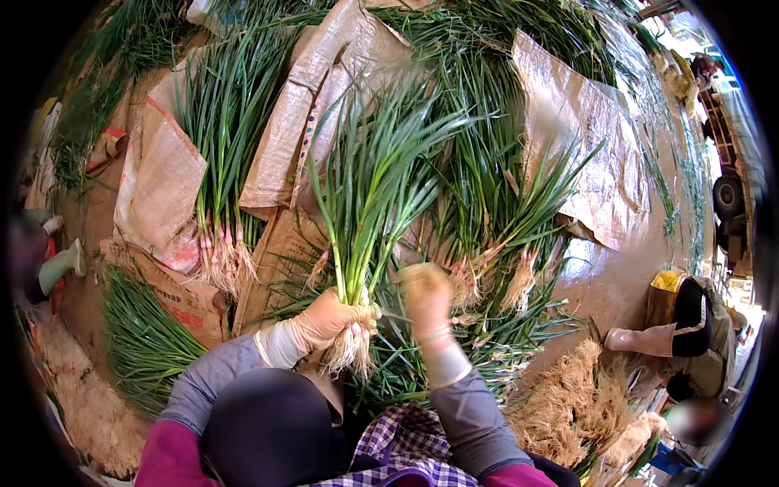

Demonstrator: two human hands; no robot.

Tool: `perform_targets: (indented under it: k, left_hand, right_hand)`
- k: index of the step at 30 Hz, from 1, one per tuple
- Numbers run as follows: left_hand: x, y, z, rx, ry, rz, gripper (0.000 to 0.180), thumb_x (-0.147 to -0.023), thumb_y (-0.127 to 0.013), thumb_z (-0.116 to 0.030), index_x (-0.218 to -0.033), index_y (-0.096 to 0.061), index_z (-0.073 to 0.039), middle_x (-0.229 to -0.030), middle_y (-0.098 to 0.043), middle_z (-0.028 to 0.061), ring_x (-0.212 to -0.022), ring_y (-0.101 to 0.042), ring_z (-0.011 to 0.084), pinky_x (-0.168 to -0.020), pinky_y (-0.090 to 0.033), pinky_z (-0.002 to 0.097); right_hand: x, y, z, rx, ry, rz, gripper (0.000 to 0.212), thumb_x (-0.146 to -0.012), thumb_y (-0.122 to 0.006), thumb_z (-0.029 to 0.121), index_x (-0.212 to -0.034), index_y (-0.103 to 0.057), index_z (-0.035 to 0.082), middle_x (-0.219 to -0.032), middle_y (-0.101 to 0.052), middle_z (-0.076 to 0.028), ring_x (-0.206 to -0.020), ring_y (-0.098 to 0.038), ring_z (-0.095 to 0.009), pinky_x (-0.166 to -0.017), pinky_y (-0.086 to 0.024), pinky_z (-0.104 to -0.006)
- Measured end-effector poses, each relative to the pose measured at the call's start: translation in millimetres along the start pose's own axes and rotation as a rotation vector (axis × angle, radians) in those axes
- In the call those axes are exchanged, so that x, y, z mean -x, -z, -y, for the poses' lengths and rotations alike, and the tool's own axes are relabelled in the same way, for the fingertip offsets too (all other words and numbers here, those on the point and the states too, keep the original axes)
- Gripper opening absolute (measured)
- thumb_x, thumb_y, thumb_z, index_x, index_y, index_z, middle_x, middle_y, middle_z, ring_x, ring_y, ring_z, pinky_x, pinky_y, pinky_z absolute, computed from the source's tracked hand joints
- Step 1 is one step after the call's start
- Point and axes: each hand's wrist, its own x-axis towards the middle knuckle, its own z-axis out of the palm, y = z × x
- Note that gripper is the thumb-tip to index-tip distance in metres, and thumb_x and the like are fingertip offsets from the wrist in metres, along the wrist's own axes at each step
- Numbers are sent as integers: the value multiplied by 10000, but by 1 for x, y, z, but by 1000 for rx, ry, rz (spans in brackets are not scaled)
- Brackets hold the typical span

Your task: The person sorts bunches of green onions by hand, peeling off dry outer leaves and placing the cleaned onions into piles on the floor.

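Note:
My left hand (326, 318), in a pale glove, is closed round the lower stems of a bunch of green garlic (361, 211). The bunch stands nearly upright, its leaves fanning away from me and its pinkish-white bulbs and pale roots (349, 351) hanging below the fist. Just right of the stems is my right hand (426, 296), also gloved. Motion smears its fingers, so whether it holds anything is unclear. A faint thin strand (395, 315) shows between that hand and the bunch.
More green garlic lies ahead at left (231, 138) and right (479, 187), among woven sacks (580, 138). Loose leaves (150, 341) lie at my left. Straw-coloured root trimmings (560, 406) are heaped at my right. Another person (690, 325) sits far right; part of another person (61, 264) shows far left.

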Motion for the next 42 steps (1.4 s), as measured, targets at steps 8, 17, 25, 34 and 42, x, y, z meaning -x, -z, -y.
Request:
perform_targets:
  k: [8, 17, 25, 34, 42]
  left_hand:
    - [10, 25, 1, 270, 80, 81, 254, -850, -570, -50, -1089, -535, 27, -1001, -620, 161, -901, -634, 291, -799, -534, 479]
    - [8, 15, -8, 629, 181, 310, 104, -835, -563, -117, -867, -512, -32, -727, -517, 41, -685, -536, 145, -764, -483, 415]
    - [57, -4, -66, 550, -330, 262, 304, -695, -714, 10, -884, -491, -74, -891, -565, 113, -728, -596, 268, -636, -549, 521]
    - [50, -2, -73, 219, -339, 127, 558, -769, -637, -11, -1269, -406, -95, -826, -586, 64, -668, -578, 172, -581, -522, 331]
    - [7, 9, -11, -164, -1, 4, 176, -811, -622, -47, -966, -538, -31, -797, -603, 96, -675, -621, 198, -621, -530, 306]
  right_hand:
    - [-2, 22, -1, -247, -365, 814, 596, -888, -483, 493, -1266, -479, 32, -998, -648, -99, -644, -562, -150, -591, -476, -276]
    - [-9, -48, 27, -69, 46, -85, 196, -901, -540, 162, -787, -591, 11, -648, -598, -75, -542, -502, -140, -520, -418, -289]
    - [-25, 13, -79, 451, 100, 644, 256, -868, -565, 285, -926, -663, 56, -906, -662, -142, -786, -633, -284, -760, -501, -354]
    - [-94, 47, -15, -678, -377, 179, 85, -854, -583, 99, -882, -573, 19, -681, -574, -41, -510, -535, -90, -434, -426, -177]
    - [-5, 8, 25, -336, -368, 290, 172, -845, -629, 153, -744, -543, 43, -666, -631, -56, -525, -528, -99, -473, -425, -237]
